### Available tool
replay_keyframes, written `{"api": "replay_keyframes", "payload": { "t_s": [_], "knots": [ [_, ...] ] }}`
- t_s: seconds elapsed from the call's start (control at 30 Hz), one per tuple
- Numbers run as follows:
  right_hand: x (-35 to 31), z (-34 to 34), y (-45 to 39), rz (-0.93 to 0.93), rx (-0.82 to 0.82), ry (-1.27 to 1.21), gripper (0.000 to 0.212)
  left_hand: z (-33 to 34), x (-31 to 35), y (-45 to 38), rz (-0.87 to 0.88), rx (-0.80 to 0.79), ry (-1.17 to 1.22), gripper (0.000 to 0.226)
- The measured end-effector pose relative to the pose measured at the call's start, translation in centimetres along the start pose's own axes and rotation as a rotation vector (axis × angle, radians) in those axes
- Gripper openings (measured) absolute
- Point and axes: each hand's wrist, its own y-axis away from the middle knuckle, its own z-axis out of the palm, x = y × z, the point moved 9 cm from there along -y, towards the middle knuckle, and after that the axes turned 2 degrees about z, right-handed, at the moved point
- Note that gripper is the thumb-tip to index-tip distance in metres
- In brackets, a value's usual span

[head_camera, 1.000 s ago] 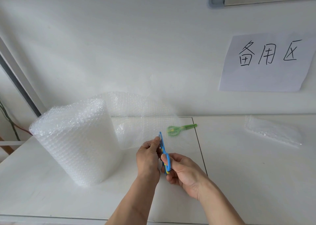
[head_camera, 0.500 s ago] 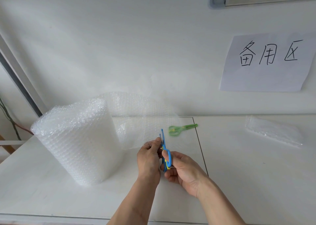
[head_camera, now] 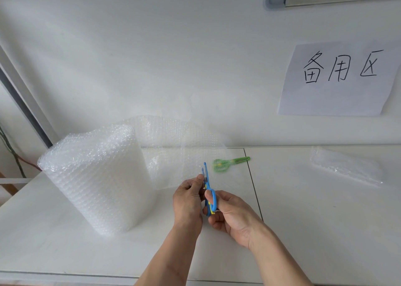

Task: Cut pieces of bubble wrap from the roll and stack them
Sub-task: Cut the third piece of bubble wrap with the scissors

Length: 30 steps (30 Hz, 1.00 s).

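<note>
A thick roll of bubble wrap [head_camera: 95, 177] stands upright on the left of the white table [head_camera: 303, 231]. A loose sheet [head_camera: 180, 153] trails from it to the right, upright along the wall. My right hand [head_camera: 230, 216] grips blue scissors [head_camera: 208, 190] by the handle loops, blades pointing up and slightly apart at the sheet's lower edge. My left hand [head_camera: 187, 198] pinches that edge just left of the blades. A stack of cut bubble wrap pieces [head_camera: 347, 166] lies at the far right.
Green scissors [head_camera: 227, 163] lie on the table behind my hands, beside a seam between two tabletops. A paper sign [head_camera: 338, 79] with handwriting hangs on the wall at the right. Cables run down at the far left edge.
The blue scissors' blades have parted slightly at the sheet's edge. Both hands have stayed in almost the same place.
</note>
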Motion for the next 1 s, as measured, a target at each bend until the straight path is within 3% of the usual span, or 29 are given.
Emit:
{"api": "replay_keyframes", "payload": {
  "t_s": [0.43,1.0],
  "knots": [
    [-0.04,0.44,0.6,-0.023,-0.052,0.013,0.048,-0.35,-0.1,-0.31,0.0,0.016,-0.004,0.027],
    [0.33,0.02,0.6,-0.051,0.01,0.007,0.046,-0.3,-0.02,-0.12,0.001,0.022,-0.001,0.029]
  ]
}}
